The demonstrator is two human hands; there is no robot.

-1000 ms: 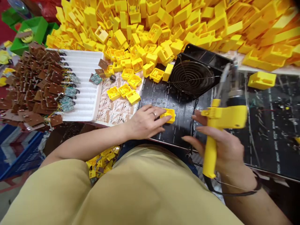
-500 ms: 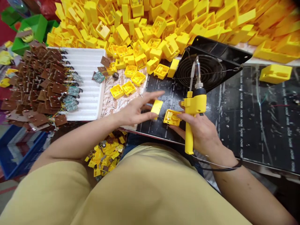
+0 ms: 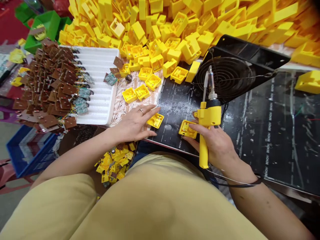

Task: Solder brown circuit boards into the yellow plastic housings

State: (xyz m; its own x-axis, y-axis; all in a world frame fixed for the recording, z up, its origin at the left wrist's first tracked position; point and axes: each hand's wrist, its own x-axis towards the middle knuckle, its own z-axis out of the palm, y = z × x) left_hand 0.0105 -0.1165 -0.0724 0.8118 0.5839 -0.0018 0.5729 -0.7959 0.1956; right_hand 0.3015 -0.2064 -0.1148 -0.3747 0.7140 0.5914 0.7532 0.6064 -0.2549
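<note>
Right hand (image 3: 217, 144) clamped round the grip of a yellow soldering gun (image 3: 210, 115), tip up toward the far edge of the bench (image 3: 172, 106). Thumb and a finger of the same hand also pinch a hollow yellow housing (image 3: 185, 127), hollow side up, near the bench's near edge. Small metal parts inside; too small to name.

Left hand (image 3: 136, 124): thumb and forefinger apart, second housing (image 3: 158, 121) between them, lying near the same edge, left of the first and well apart from it. Whether a fingertip of mine presses on it, I can't fairly tell; my own fingers cover part.

Black fan (image 3: 225, 78) with round wire grille sits beyond the gun, toward the far edge. Large heap of yellow housings (image 3: 160, 33) along that far edge, some loose ones trailing toward me. White ribbed tray (image 3: 100, 108) at the bench's left, brown circuit boards (image 3: 53, 90) piled over its left side. Below the near edge, more yellow pieces (image 3: 115, 163); farther left, a blue crate (image 3: 32, 153).
</note>
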